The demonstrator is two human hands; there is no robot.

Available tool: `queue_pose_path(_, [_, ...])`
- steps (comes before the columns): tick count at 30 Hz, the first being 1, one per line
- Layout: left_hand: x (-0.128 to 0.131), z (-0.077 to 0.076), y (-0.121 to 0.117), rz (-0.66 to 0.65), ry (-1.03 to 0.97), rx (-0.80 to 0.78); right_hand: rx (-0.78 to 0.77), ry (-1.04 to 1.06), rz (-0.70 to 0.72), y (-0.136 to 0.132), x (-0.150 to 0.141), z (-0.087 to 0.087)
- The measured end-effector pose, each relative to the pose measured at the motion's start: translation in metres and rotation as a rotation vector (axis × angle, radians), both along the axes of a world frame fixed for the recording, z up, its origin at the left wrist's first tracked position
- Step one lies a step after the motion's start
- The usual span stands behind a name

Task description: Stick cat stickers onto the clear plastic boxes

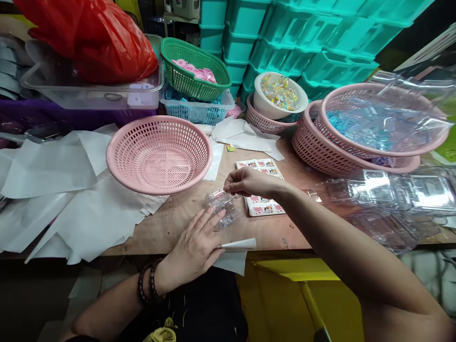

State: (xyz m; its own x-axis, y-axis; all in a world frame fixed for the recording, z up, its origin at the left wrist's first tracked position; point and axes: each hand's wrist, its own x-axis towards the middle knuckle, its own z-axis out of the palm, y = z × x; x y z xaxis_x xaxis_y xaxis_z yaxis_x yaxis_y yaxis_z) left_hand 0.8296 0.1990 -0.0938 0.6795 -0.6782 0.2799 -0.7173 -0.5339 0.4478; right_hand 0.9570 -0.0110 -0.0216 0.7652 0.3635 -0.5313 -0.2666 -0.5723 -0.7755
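Note:
Fingers spread, my left hand (194, 244) rests its fingertips against a small clear plastic case (228, 213) on the wooden table. A curled white sheet of paper (239, 244) is caught between its thumb and forefinger and hangs over the table's front edge. My right hand (245, 183) is in a pinch above the far end of the case; what its fingertips hold, if anything, is too small to make out. Partly hidden under my right wrist lies a sheet of stickers (265, 209) with pink and cartoon prints.
Beyond my left hand stands a pink basket (160, 164), with loose white papers (71, 190) to its left. Clear plastic cases (388, 190) pile up at right, below pink baskets (356, 164) holding more plastic pieces. A white bowl (263, 102) contains small colourful packets. Teal crates (285, 42) are stacked behind.

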Motion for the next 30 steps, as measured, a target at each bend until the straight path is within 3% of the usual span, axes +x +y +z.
queue_pose_path(18, [0.001,-0.005,-0.003,0.015,0.038,-0.041,-0.128,-0.099,0.020,0.002,-0.001,-0.005])
queue_pose_path(26, [0.008,0.003,-0.003,0.031,0.031,-0.131,-0.288,-0.164,0.072,0.008,-0.001,0.000])
queue_pose_path(30, [0.020,0.008,-0.007,-0.020,0.067,-0.080,-0.427,-0.209,0.112,0.018,-0.003,0.003])
